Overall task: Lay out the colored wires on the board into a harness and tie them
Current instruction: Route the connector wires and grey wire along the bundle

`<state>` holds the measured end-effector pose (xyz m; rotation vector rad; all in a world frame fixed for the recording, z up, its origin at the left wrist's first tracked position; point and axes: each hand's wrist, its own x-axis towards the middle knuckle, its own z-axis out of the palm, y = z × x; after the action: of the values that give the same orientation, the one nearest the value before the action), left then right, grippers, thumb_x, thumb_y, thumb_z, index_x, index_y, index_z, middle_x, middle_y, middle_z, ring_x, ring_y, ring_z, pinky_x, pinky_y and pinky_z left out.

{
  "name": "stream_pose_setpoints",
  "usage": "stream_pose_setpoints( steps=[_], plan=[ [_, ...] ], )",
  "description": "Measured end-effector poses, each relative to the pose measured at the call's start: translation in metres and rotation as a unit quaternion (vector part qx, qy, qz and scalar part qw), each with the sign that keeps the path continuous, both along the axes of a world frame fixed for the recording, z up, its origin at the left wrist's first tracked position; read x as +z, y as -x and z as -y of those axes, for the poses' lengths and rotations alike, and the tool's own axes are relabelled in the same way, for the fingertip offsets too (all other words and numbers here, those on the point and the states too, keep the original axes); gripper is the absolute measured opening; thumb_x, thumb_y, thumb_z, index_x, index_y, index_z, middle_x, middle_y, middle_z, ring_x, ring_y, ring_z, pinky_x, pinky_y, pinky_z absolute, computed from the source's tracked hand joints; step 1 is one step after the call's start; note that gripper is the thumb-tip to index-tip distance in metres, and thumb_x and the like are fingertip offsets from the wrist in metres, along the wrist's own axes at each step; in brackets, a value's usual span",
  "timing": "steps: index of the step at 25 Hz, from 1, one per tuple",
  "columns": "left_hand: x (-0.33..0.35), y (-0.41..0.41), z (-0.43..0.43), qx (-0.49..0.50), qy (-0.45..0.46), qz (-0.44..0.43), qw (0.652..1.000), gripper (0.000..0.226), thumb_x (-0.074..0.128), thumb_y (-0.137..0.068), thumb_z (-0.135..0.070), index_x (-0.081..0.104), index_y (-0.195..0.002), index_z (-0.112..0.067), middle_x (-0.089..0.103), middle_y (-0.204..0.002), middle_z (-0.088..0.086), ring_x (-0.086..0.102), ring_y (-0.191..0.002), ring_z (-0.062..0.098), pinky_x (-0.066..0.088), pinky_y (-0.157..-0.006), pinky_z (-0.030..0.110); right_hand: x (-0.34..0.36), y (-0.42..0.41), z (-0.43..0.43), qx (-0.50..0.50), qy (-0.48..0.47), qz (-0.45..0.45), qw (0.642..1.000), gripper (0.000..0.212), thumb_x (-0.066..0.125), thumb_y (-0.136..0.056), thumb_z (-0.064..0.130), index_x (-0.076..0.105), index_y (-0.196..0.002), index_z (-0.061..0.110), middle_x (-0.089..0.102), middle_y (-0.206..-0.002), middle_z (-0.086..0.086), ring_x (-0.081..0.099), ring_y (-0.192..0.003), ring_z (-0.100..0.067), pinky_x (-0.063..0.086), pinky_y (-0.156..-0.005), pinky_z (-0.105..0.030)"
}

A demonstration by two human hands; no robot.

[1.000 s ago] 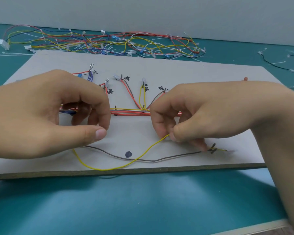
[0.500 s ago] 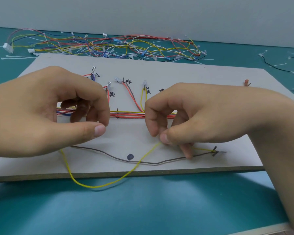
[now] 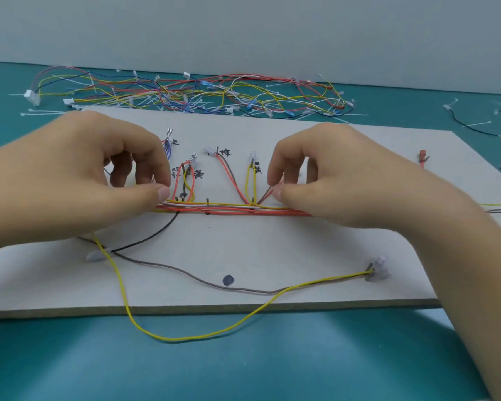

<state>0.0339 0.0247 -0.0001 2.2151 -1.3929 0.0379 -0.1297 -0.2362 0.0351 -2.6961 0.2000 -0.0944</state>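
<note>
A pale board [image 3: 301,250] carries a horizontal wire bundle [image 3: 229,209] of red, white and yellow strands, with branches rising to labelled pegs. My left hand [image 3: 70,180] pinches the bundle's left end between thumb and forefinger. My right hand [image 3: 344,180] pinches wires at the bundle's right part, by a brown and red branch. A loose yellow wire [image 3: 203,334] runs from under my left hand, hangs over the board's front edge and ends at a clear connector [image 3: 376,270]. Across the board lies a brown wire [image 3: 185,274]. A black wire [image 3: 151,235] slants down to a clear terminal [image 3: 94,256].
A tangle of finished harnesses [image 3: 200,94] and white cable ties lies behind the board on the teal mat [image 3: 272,357]. A red terminal [image 3: 422,156] sits at the board's right. A dark dot [image 3: 228,280] marks the board's front. A black wire [image 3: 472,127] lies far right.
My right hand let go of the yellow wire and moved up to the bundle. My left hand rose too. The yellow loop sagged further over the front edge, and its connector is now uncovered.
</note>
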Motion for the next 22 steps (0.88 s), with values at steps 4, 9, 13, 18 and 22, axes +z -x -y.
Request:
stream_pose_setpoints(
  steps=[4, 9, 13, 18, 22],
  plan=[
    [0.001, -0.002, -0.001, -0.007, -0.025, -0.024, 0.999, 0.026, 0.070, -0.077, -0.057, 0.073, -0.099, -0.044, 0.066, -0.083, -0.015, 0.059, -0.068, 0.007, 0.036, -0.051, 0.010, -0.009, -0.003, -0.017, 0.069, 0.017, 0.008, 0.997, 0.006, 0.070, -0.086, 0.028, 0.073, -0.090, 0.031, 0.065, -0.085, 0.013, 0.053, -0.070, 0.009, 0.037, -0.058, -0.009],
    [0.010, -0.001, -0.003, -0.016, -0.061, -0.027, 0.998, 0.029, 0.071, -0.075, -0.060, 0.074, -0.100, -0.046, 0.071, -0.083, -0.020, 0.066, -0.073, 0.007, 0.041, -0.053, 0.019, -0.011, -0.005, -0.024, 0.047, 0.040, 0.026, 0.998, 0.007, 0.068, -0.086, 0.024, 0.067, -0.080, 0.028, 0.066, -0.080, 0.014, 0.055, -0.067, 0.001, 0.053, -0.066, -0.031],
    [0.013, -0.003, -0.006, -0.006, -0.070, -0.057, 0.996, 0.037, 0.070, -0.069, -0.077, 0.075, -0.095, -0.051, 0.071, -0.082, -0.020, 0.066, -0.067, 0.010, 0.050, -0.052, 0.022, -0.012, -0.007, -0.031, 0.036, 0.037, 0.013, 0.999, 0.012, 0.063, -0.086, 0.021, 0.060, -0.074, 0.024, 0.060, -0.075, 0.011, 0.054, -0.068, -0.005, 0.053, -0.065, -0.035],
    [0.010, 0.006, 0.000, 0.062, -0.053, -0.018, 0.996, 0.030, 0.094, -0.062, -0.044, 0.072, -0.079, -0.056, 0.067, -0.072, -0.031, 0.061, -0.067, -0.010, 0.044, -0.047, 0.019, -0.007, -0.008, -0.033, 0.039, 0.045, -0.023, 0.998, 0.014, 0.059, -0.087, 0.021, 0.056, -0.074, 0.024, 0.056, -0.077, 0.009, 0.055, -0.071, -0.011, 0.050, -0.063, -0.037],
    [0.002, 0.019, 0.009, 0.086, -0.014, 0.008, 0.996, 0.034, 0.096, -0.063, -0.015, 0.074, -0.071, -0.040, 0.066, -0.070, -0.019, 0.059, -0.070, 0.001, 0.046, -0.060, 0.026, -0.005, -0.009, -0.030, 0.035, 0.062, -0.051, 0.996, 0.012, 0.058, -0.087, 0.017, 0.056, -0.076, 0.024, 0.058, -0.080, 0.006, 0.057, -0.074, -0.016, 0.051, -0.064, -0.039]
  ],
)
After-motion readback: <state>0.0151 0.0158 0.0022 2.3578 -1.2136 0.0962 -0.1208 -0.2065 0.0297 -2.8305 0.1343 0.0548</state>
